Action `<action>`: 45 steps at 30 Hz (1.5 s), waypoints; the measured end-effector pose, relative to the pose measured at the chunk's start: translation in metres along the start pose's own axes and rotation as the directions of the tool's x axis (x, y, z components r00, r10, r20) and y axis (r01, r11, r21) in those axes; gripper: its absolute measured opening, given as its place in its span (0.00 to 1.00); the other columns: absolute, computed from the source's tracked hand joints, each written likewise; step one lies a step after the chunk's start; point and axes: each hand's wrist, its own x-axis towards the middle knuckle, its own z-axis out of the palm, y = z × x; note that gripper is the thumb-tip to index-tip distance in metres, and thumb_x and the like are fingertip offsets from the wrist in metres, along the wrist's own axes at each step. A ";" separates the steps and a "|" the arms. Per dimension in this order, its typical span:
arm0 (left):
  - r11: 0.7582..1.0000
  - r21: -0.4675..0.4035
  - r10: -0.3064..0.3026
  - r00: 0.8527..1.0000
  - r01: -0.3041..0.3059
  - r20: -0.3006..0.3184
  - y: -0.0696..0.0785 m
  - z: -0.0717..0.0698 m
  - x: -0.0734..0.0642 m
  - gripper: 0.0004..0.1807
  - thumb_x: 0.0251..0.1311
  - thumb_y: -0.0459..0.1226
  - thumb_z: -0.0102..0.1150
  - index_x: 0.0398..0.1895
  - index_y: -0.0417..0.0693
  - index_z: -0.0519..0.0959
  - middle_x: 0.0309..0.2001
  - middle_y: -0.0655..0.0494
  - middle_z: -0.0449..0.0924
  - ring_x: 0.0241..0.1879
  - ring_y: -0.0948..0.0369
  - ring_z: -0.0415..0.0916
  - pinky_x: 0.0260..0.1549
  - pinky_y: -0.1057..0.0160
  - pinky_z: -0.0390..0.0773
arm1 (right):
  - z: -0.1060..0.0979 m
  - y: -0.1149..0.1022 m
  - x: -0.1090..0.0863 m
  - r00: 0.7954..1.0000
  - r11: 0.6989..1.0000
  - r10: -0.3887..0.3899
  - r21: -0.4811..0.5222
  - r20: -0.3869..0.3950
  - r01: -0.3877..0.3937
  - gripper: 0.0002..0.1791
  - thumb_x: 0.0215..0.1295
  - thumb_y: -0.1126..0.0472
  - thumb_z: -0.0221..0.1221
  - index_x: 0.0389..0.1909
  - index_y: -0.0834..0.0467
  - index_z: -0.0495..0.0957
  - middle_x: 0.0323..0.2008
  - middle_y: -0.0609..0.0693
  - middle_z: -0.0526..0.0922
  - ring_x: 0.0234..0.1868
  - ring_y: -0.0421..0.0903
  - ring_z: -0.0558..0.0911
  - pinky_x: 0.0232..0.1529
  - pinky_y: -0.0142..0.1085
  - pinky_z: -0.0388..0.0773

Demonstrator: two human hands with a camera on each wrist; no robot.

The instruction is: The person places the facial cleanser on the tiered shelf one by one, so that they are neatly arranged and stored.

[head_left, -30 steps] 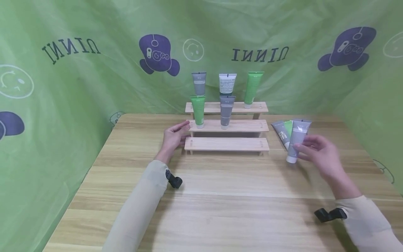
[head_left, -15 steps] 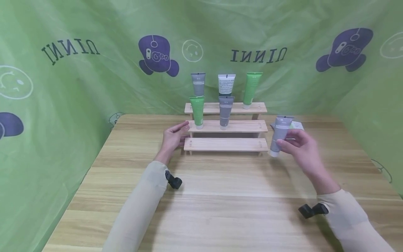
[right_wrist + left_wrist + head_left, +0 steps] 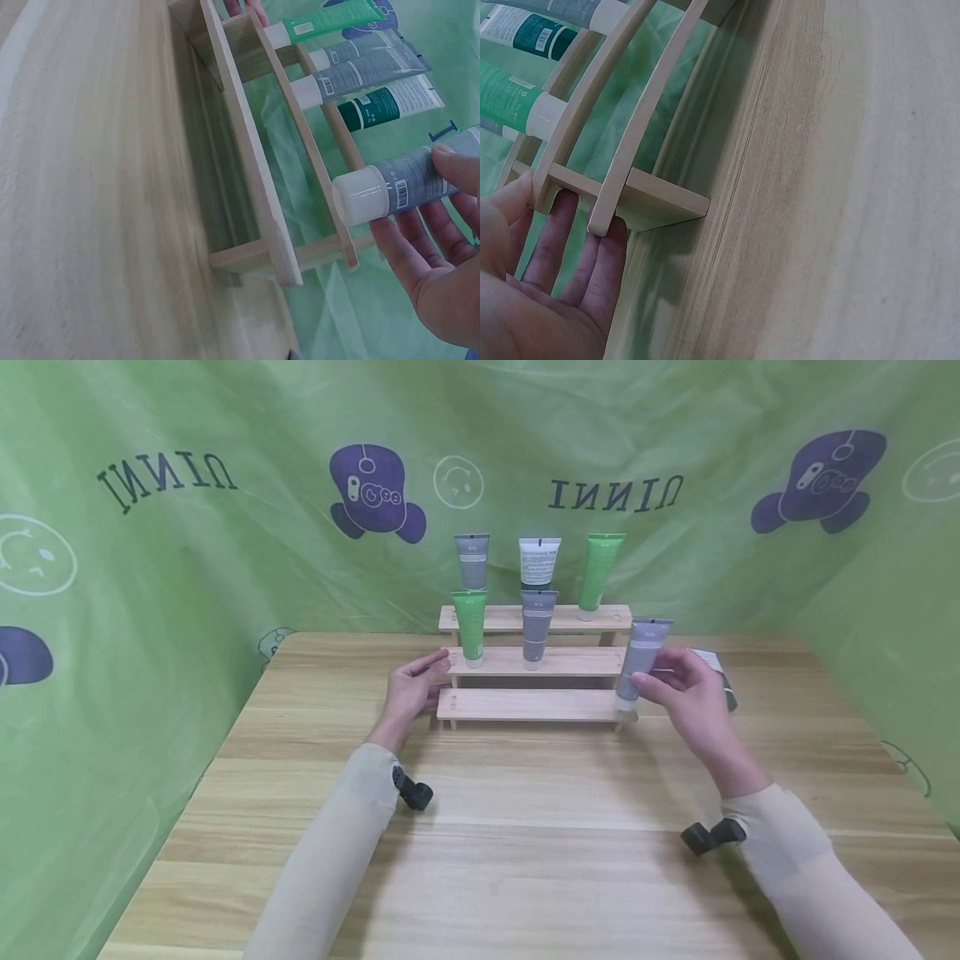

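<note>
A three-step wooden display rack (image 3: 536, 703) stands on the table. At its left end my left hand (image 3: 411, 695) grips the side, thumb by the middle step and fingertips at the lower boards (image 3: 641, 135). My right hand (image 3: 686, 697) pinches a grey squeeze tube (image 3: 642, 653) between thumb and fingers, white cap down and tilted slightly. In the head view the tube overlaps the rack's right end; in the right wrist view its white cap (image 3: 361, 195) is near the middle step's edge. A green tube (image 3: 470, 628) and another grey tube (image 3: 537, 628) stand on the middle step.
Along the top step are a grey tube (image 3: 473, 560), a white and dark green tube (image 3: 538, 562) and a green tube (image 3: 600, 575). Behind my right hand a white and dark green tube (image 3: 729, 693) lies on the table (image 3: 480, 860). A green printed cloth (image 3: 510, 427) hangs behind.
My right hand has carried the grey tube leftward and slightly up, from the lying tubes to the rack's right end. My left hand keeps its place on the rack.
</note>
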 end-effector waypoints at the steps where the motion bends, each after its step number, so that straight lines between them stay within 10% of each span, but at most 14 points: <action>1: 1.000 0.000 0.000 1.000 0.000 0.000 0.000 0.000 0.000 0.20 0.60 0.47 0.71 0.57 0.62 0.84 0.59 0.53 0.81 0.49 0.48 0.83 0.44 0.54 0.87 | 0.002 0.000 0.002 1.000 1.000 0.002 0.015 -0.002 -0.002 0.19 0.64 0.66 0.68 0.54 0.59 0.75 0.50 0.50 0.80 0.49 0.39 0.82 0.47 0.29 0.84; 45: 1.000 -0.004 0.010 1.000 -0.010 -0.003 0.000 0.000 0.000 0.20 0.62 0.46 0.70 0.57 0.60 0.84 0.58 0.52 0.82 0.48 0.47 0.84 0.38 0.58 0.88 | 0.053 0.002 0.059 0.991 0.999 0.046 -0.011 -0.123 -0.048 0.26 0.64 0.61 0.69 0.60 0.61 0.71 0.58 0.58 0.78 0.57 0.49 0.79 0.63 0.39 0.76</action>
